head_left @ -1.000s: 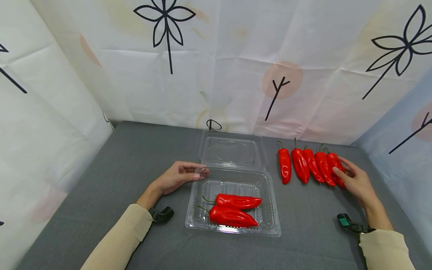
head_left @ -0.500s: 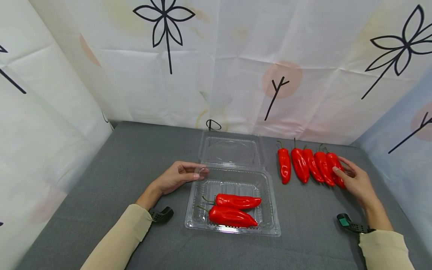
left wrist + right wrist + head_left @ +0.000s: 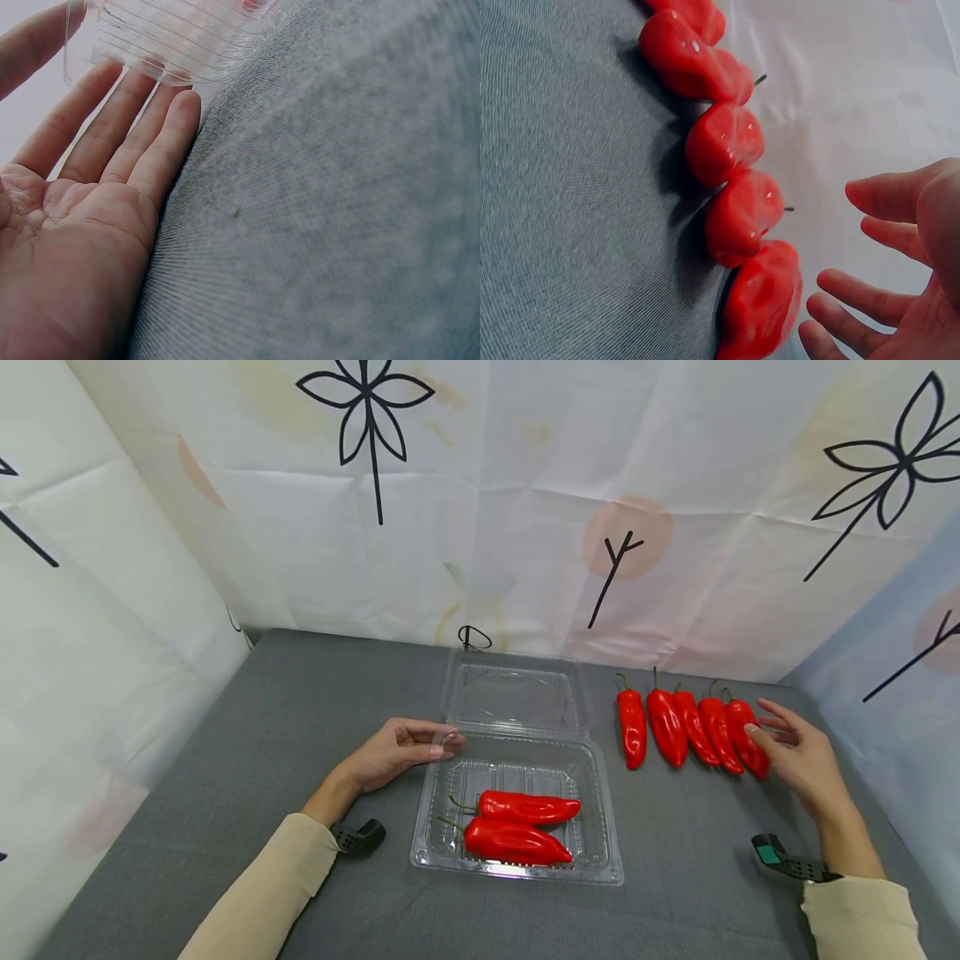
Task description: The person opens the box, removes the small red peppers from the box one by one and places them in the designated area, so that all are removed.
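Observation:
A clear plastic clamshell container [image 3: 617, 860] stands with its lid laid back, and two red peppers [image 3: 529, 808] lie side by side in its tray. At its back left corner my left hand [image 3: 397, 752] pinches the rim, thumb on one side and fingers along the outer wall in the left wrist view. Several more red peppers [image 3: 666, 727] form a row to the right. Beside the rightmost pepper [image 3: 765, 304] my right hand [image 3: 806, 764] has its fingers spread. The right wrist view shows a gap between the fingertips and that pepper.
Grey cloth covers the table [image 3: 315, 685]. A patterned white curtain [image 3: 517, 552] rises behind it, with more fabric at both sides. The container's open lid [image 3: 517, 693] reaches back near that curtain.
My right hand has drawn slightly right, away from the rightmost pepper, and its fingers have spread. More of that pepper shows. The left hand and container have stayed still.

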Tool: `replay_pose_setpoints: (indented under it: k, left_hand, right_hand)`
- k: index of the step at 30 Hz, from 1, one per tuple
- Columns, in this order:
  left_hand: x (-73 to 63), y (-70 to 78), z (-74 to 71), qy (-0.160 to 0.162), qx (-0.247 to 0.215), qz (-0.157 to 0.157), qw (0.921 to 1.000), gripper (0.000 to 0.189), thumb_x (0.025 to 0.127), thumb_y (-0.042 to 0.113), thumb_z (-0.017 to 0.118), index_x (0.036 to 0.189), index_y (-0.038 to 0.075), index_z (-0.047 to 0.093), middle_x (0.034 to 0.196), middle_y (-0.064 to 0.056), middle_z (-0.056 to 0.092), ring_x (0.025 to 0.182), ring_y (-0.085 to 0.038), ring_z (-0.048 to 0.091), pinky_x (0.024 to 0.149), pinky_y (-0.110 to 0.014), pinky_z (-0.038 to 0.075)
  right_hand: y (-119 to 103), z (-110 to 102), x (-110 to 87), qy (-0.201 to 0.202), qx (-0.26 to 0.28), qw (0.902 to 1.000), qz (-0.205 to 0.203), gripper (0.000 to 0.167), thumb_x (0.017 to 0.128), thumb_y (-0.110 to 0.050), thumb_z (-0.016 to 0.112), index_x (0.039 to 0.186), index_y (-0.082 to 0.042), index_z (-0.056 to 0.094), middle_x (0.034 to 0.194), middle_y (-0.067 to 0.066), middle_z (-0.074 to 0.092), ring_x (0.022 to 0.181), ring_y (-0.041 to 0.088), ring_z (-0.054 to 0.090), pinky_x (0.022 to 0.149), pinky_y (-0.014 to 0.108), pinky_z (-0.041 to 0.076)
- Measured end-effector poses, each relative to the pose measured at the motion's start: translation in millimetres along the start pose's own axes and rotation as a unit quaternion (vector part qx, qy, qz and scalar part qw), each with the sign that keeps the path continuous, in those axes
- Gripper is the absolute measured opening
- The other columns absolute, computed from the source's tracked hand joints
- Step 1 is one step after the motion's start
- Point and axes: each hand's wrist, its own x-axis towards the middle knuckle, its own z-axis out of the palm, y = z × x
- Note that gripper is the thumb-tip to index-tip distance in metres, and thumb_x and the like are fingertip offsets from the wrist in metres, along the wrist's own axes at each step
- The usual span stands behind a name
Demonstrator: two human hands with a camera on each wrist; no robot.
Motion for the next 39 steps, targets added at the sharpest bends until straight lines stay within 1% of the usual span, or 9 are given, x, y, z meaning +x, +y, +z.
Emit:
replay_pose_setpoints:
  k: [5,7,11,18,20,23,27,32,39]
  left_hand:
    - [-0.1,-0.3,-0.4,-0.001,0.000,0.000,1.0000,0.044,0.097,0.002,0.066,0.137,-0.014,0.054,0.136,-0.029,0.059,0.127,-0.028,0.060,0.106,-0.042,0.049]
    - [-0.1,-0.1,-0.3,-0.001,-0.001,0.000,1.0000,0.044,0.097,0.001,0.066,0.137,-0.014,0.054,0.136,-0.029,0.059,0.127,-0.028,0.060,0.106,-0.042,0.049]
    - [-0.2,0.6,0.3,-0.001,-0.002,0.001,1.0000,0.044,0.097,0.001,0.066,0.136,-0.014,0.054,0.136,-0.029,0.059,0.127,-0.029,0.060,0.107,-0.042,0.049]
    - [-0.4,1.1,1.0,0.002,0.001,-0.002,1.0000,0.045,0.097,0.002,0.066,0.136,-0.015,0.054,0.136,-0.030,0.058,0.127,-0.029,0.060,0.106,-0.043,0.049]
    - [-0.1,0.8,0.9,0.002,0.001,-0.002,1.0000,0.045,0.097,0.002,0.067,0.136,-0.015,0.053,0.136,-0.030,0.058,0.127,-0.029,0.060,0.106,-0.043,0.049]
    - [-0.1,0.9,1.1,0.002,0.001,-0.002,1.0000,0.046,0.097,0.003,0.067,0.136,-0.015,0.053,0.136,-0.030,0.058,0.127,-0.029,0.060,0.106,-0.043,0.049]
    - [0.0,0.4,0.8,0.003,-0.001,-0.003,1.0000,0.046,0.096,0.003,0.067,0.136,-0.015,0.053,0.135,-0.030,0.058,0.127,-0.030,0.060,0.106,-0.043,0.049]
    - [-0.1,0.8,0.8,0.004,-0.002,-0.004,1.0000,0.047,0.096,0.003,0.068,0.137,-0.016,0.052,0.135,-0.031,0.058,0.127,-0.030,0.060,0.106,-0.043,0.049]
    - [-0.4,1.1,0.7,0.004,-0.001,-0.006,1.0000,0.049,0.096,0.004,0.068,0.137,-0.017,0.051,0.135,-0.031,0.058,0.126,-0.029,0.061,0.106,-0.043,0.049]
  right_hand:
    - [-8.8,1.4,-3.1,0.006,-0.028,0.9994,-0.022,0.067,0.105,-0.033,0.053,0.157,0.002,0.028,0.143,0.044,0.038,0.123,0.062,0.038,0.073,0.053,0.056]
    - [-13.4,2.6,-4.8,0.006,-0.040,0.9988,-0.030,0.067,0.105,-0.033,0.054,0.157,0.001,0.029,0.142,0.043,0.039,0.121,0.062,0.039,0.074,0.058,0.056]
    - [-23.7,6.2,-8.1,0.002,-0.055,0.9976,-0.042,0.066,0.105,-0.033,0.054,0.156,0.001,0.031,0.140,0.043,0.041,0.120,0.061,0.041,0.084,0.073,0.047]
    - [-40.5,17.8,-12.3,0.001,-0.059,0.9945,-0.086,0.060,0.105,-0.028,0.055,0.154,0.001,0.036,0.139,0.038,0.047,0.120,0.055,0.045,0.087,0.069,0.046]
    - [-44.1,21.4,-13.9,0.002,-0.057,0.9933,-0.101,0.059,0.105,-0.027,0.056,0.153,0.000,0.038,0.138,0.036,0.049,0.119,0.054,0.047,0.086,0.062,0.048]
    - [-48.1,26.5,-16.4,0.004,-0.046,0.9912,-0.124,0.057,0.103,-0.025,0.059,0.152,-0.001,0.042,0.135,0.034,0.052,0.118,0.051,0.050,0.085,0.041,0.048]
    - [-53.9,33.3,-19.1,0.001,-0.035,0.9894,-0.141,0.056,0.102,-0.024,0.062,0.151,-0.001,0.045,0.134,0.032,0.054,0.115,0.049,0.051,0.075,0.023,0.047]
    - [-63.4,42.8,-21.4,-0.003,-0.016,0.9855,-0.169,0.055,0.100,-0.019,0.065,0.149,-0.001,0.048,0.133,0.030,0.055,0.115,0.047,0.052,0.077,0.026,0.047]
    - [-77.5,55.7,-26.1,-0.013,-0.003,0.9832,-0.182,0.056,0.098,-0.017,0.067,0.149,-0.003,0.048,0.133,0.028,0.055,0.115,0.045,0.051,0.083,0.047,0.051]
